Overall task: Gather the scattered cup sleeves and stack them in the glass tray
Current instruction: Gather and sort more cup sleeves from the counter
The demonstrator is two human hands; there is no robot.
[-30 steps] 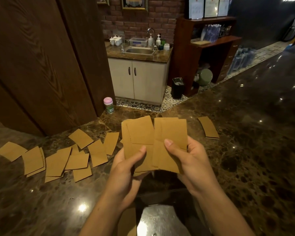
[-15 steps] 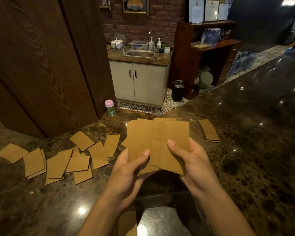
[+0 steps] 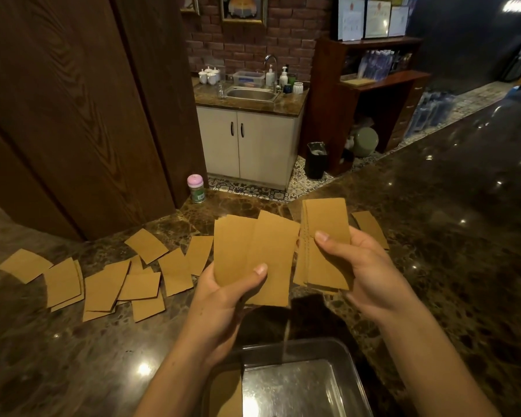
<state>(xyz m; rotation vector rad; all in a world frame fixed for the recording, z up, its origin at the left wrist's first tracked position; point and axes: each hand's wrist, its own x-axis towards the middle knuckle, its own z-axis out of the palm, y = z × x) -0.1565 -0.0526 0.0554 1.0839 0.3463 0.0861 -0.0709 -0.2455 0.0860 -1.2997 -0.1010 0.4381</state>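
We see the dark marble counter [image 3: 433,236] running away to the right, bare and glossy there, while its far edge drops to a tiled floor [image 3: 253,189] between us and the white sink cabinet [image 3: 247,145]. On the left a brown wooden panel [image 3: 73,115] rises straight from the counter's back edge, and a small pink-lidded jar [image 3: 196,188] stands at the corner where panel and far edge meet.

Along the left half, near the back edge, scattered cup sleeves [image 3: 103,284] lie flat, many overlapping. One single sleeve [image 3: 370,228] lies apart near the far edge, just behind the right hand [image 3: 370,275].

The left hand [image 3: 223,293] pinches a fanned bunch of sleeves [image 3: 253,254], thumb pressed on the front, fingers curled behind. The right hand pinches a squared stack of sleeves [image 3: 325,245], thumb across its face and fingers wrapped round the right side. The two bunches are held above the counter, side by side with a narrow gap between.

At the near edge sits the glass tray [image 3: 352,365]. We make out brown card [image 3: 226,395] at its left side, partly behind the left forearm; the rest of its floor shows only glare.

Beyond, a steel sink [image 3: 250,94] sits against a brick wall [image 3: 283,31], with wooden shelving [image 3: 373,85] to its right.
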